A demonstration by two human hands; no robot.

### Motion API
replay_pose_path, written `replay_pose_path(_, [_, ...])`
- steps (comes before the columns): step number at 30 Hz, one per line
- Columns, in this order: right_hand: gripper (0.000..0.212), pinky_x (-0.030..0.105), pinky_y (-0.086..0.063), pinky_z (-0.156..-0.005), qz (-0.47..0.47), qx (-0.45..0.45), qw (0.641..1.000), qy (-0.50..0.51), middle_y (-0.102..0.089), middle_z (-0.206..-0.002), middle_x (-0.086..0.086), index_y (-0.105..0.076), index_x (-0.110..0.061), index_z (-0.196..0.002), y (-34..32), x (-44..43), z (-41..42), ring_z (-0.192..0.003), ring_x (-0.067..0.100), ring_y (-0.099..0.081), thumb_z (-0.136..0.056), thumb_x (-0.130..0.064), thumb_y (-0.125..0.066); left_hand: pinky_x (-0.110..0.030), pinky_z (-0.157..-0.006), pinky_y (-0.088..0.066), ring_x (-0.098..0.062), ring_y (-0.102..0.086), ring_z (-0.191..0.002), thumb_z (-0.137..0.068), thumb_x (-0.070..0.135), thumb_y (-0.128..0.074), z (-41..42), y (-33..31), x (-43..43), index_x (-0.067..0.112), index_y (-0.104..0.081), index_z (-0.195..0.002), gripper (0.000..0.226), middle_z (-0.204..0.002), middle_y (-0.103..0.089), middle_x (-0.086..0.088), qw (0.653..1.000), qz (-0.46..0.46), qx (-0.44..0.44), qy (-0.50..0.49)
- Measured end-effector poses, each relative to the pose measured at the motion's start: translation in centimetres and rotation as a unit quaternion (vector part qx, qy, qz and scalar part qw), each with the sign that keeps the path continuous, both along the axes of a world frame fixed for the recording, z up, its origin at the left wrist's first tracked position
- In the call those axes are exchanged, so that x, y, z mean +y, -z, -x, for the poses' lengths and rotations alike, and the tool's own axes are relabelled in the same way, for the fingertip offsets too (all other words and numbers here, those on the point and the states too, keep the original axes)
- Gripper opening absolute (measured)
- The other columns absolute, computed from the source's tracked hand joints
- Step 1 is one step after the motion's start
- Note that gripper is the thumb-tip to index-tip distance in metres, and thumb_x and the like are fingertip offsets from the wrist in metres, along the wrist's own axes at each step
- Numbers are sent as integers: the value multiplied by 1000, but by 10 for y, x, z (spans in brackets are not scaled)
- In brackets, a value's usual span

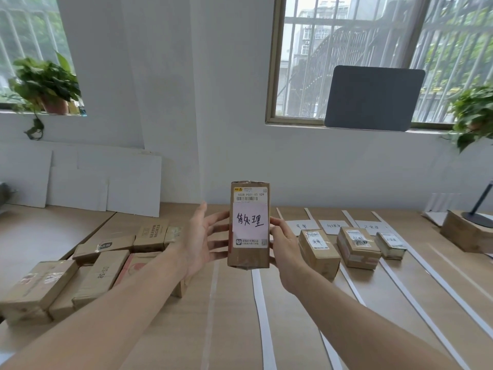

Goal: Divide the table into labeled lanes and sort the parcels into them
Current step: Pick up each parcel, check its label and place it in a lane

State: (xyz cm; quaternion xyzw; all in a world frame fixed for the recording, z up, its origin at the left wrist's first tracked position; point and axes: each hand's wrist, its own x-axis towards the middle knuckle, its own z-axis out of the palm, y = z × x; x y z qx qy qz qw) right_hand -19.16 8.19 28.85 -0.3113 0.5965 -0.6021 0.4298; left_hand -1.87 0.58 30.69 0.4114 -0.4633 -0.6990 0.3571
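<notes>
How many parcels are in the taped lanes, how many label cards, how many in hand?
Brown cardboard parcels in the taped lanes: 3
White paper label cards: 3
Brown cardboard parcel between left hand and right hand: 1
Total: 7

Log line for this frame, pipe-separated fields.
sorting | right hand grips upright parcel | left hand supports it | three parcels in lanes | unsorted pile left

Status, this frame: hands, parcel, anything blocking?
Left hand flat against, right hand gripping brown cardboard parcel with pink handwritten note, upright above wooden table. Three brown boxes sit in white-strip lanes. Nothing blocking.
</notes>
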Motion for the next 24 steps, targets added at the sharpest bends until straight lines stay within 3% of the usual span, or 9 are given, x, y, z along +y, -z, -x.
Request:
replay_pose_path(6, [33, 50, -61, -90, -6, -5, 1000, 9, -77, -106, 4, -65, -31, -118, 8, -4, 8, -94, 19, -71, -113, -23, -33, -46, -80, -57, -36, -69, -104, -100, 71, -24, 10, 9, -8, 26, -70, -126, 70, -120, -73, -10, 1000, -12, -9, 4])
replay_pose_path(12, [35, 55, -59, -97, -23, -16, 999, 15, -76, -109, 0, -66, -34, -119, 18, -7, 26, -112, 27, -71, -113, -23, -33, -58, -101, -52, -40, -69, -112, -99, 72, -25, 30, 16, -14, 27, -73, -123, 70, -119, -74, -9, 999, -36, -21, -6])
replay_pose_path(15, [34, 55, -58, -100, -33, -22, 999, 6, -74, -104, -4, -65, -36, -117, 25, -7, 46, -105, 22, -70, -113, -23, -34, -58, -102, -52, -39, -69, -113, -99, 73, -25, 49, 25, -12, 29, -73, -122, 69, -119, -74, -8, 998, -47, -28, -7])
replay_pose_path(20, [29, 55, -58, -100, -62, -28, 998, -10, -75, -114, -1, -65, -36, -117, 48, -5, 82, -110, 22, -70, -112, -26, -38, -55, -101, -52, -38, -67, -114, -100, 73, -22, 85, 52, -5, 31, -71, -122, 68, -122, -73, -7, 997, -70, -36, -16])
replay_pose_path(24, [31, 51, -60, -96, -93, -42, 995, -15, -77, -112, -1, -65, -32, -123, 72, -14, 105, -100, 17, -72, -113, -25, -37, -49, -91, -54, -37, -66, -114, -100, 72, -22, 110, 79, -13, 30, -68, -125, 67, -124, -71, -8, 995, -93, -47, -9])
